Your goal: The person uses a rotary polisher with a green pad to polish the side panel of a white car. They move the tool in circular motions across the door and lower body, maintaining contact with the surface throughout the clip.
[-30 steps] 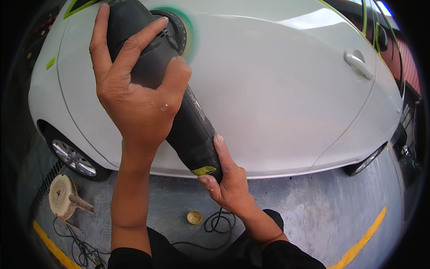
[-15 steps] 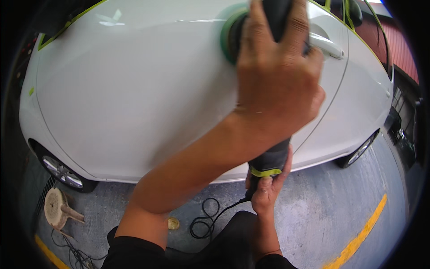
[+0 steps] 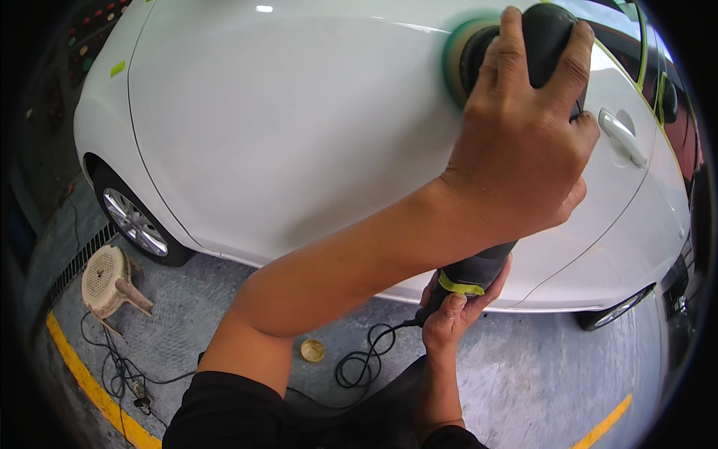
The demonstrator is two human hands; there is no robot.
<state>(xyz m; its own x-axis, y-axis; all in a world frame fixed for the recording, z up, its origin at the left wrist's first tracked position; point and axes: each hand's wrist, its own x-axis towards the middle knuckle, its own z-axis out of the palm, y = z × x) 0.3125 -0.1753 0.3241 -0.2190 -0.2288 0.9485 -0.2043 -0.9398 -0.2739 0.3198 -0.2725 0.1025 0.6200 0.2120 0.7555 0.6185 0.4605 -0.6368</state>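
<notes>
My left hand (image 3: 527,138) is wrapped over the head of a black corded car polisher (image 3: 555,41), fingers spread around it. The polisher's green round pad (image 3: 455,63) looks blurred and lies against the upper part of a white car door (image 3: 292,127). Lower down, my right hand (image 3: 451,320) grips the rear of the polisher's body from below, near a band of yellow-green tape (image 3: 460,285). My left forearm crosses in front and hides the middle of the tool. The door handle (image 3: 622,137) is just right of my left hand.
A worn plastic stool (image 3: 106,277) stands at left near the front wheel (image 3: 134,221). On the floor lie the coiled power cord (image 3: 363,367), a small round yellowish dish (image 3: 313,350) and a tangle of cables (image 3: 123,378). Yellow-green masking tape edges the windows.
The view has shifted, so the car sits differently in it. Both hands still hold the polisher, its pad on the upper door. The pad's exact travel is hard to tell.
</notes>
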